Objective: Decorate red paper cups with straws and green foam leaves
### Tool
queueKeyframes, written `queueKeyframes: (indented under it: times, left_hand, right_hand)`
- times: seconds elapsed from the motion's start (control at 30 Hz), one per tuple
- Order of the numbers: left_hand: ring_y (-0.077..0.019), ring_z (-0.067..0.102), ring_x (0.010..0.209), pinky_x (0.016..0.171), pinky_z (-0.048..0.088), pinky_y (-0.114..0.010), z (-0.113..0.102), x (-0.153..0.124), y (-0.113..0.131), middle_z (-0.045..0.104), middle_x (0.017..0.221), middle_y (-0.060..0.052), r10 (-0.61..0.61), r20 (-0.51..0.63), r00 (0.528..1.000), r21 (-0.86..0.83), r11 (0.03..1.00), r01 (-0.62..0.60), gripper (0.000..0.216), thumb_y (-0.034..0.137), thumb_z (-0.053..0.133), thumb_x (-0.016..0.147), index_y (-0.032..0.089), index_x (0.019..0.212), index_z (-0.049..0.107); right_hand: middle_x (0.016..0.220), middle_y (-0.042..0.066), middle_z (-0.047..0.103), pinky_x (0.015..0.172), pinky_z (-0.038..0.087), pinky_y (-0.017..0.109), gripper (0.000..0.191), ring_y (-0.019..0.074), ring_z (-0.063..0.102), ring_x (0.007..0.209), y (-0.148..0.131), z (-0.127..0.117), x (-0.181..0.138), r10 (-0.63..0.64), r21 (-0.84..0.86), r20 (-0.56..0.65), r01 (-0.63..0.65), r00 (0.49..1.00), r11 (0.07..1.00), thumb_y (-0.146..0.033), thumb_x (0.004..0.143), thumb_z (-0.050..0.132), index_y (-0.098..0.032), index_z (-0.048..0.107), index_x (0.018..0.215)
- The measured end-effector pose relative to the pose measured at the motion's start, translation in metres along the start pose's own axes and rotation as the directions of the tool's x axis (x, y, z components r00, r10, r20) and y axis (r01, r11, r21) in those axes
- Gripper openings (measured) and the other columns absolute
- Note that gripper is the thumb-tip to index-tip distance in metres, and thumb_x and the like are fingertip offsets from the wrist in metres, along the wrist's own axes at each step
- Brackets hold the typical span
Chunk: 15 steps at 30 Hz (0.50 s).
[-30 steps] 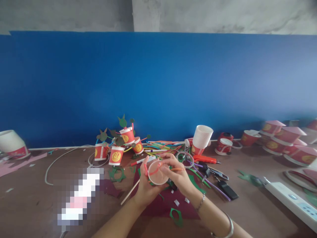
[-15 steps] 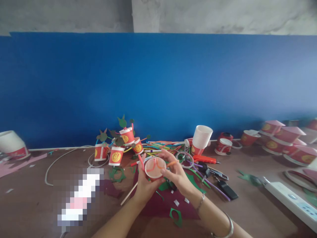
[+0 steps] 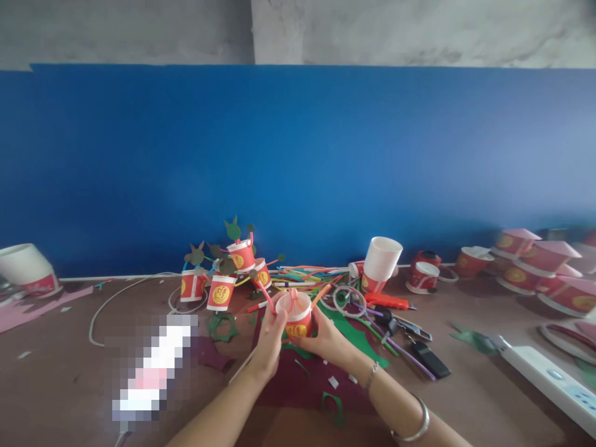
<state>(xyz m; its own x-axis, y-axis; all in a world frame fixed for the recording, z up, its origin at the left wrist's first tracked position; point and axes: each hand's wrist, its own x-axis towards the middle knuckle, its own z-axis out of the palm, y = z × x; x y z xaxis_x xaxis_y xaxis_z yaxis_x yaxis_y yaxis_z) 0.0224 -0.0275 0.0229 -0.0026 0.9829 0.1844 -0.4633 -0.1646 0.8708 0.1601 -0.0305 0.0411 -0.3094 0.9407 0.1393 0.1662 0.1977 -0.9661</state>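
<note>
Both hands hold a small red paper cup (image 3: pixel 297 318) with a gold emblem, upright above a dark red sheet (image 3: pixel 302 382). My left hand (image 3: pixel 269 340) grips its left side, fingers wrapped round. My right hand (image 3: pixel 321 338) cups its right side and base. Pink and orange straws (image 3: pixel 321 294) stick out of the cup's rim. Green foam cut-outs (image 3: pixel 347 329) lie just beyond my right hand.
Finished red cups with green leaves and straws (image 3: pixel 233 267) stand behind. A pile of coloured straws (image 3: pixel 302 274), a stack of white cups (image 3: pixel 379 261), an orange cutter (image 3: pixel 388 301), keys (image 3: pixel 405 329), more red cups (image 3: pixel 526 257), a white power strip (image 3: pixel 549 379) and a white cable (image 3: pixel 112 298) lie around.
The cup has turned from mouth-toward-me to upright, so its red side and emblem show. Both hands have dropped slightly and shifted to its sides.
</note>
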Motion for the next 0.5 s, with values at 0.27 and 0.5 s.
queueKeyframes:
  times: [0.27, 0.5]
  left_hand:
    - [-0.0198, 0.065, 0.08, 0.074, 0.046, -0.028, -0.011, 0.014, 0.01, 0.071, 0.086, -0.006, -0.082, -0.053, 0.995, 0.059, 0.995, 0.085, 0.032, 0.036, 0.074, 0.069, 0.014, 0.091, 0.068]
    - [-0.0204, 0.065, 0.087, 0.078, 0.047, -0.03, -0.012, 0.012, 0.007, 0.07, 0.099, -0.007, -0.042, -0.031, 0.999, 0.004, 0.999, 0.043, 0.023, 0.035, 0.073, 0.071, 0.016, 0.084, 0.068]
  right_hand:
    - [0.105, 0.006, 0.066, 0.076, 0.05, 0.033, 0.061, 0.0223, 0.061, 0.089, 0.009, -0.001, -0.002, 0.055, -0.117, 0.059, -0.048, 0.997, 0.992, -0.017, 0.059, 0.073, -0.018, 0.054, 0.117]
    - [0.094, 0.002, 0.068, 0.067, 0.051, 0.029, 0.055, 0.018, 0.061, 0.078, 0.0, -0.003, -0.002, 0.092, 0.011, 0.146, -0.094, 0.985, 0.996, -0.017, 0.06, 0.072, -0.017, 0.056, 0.113]
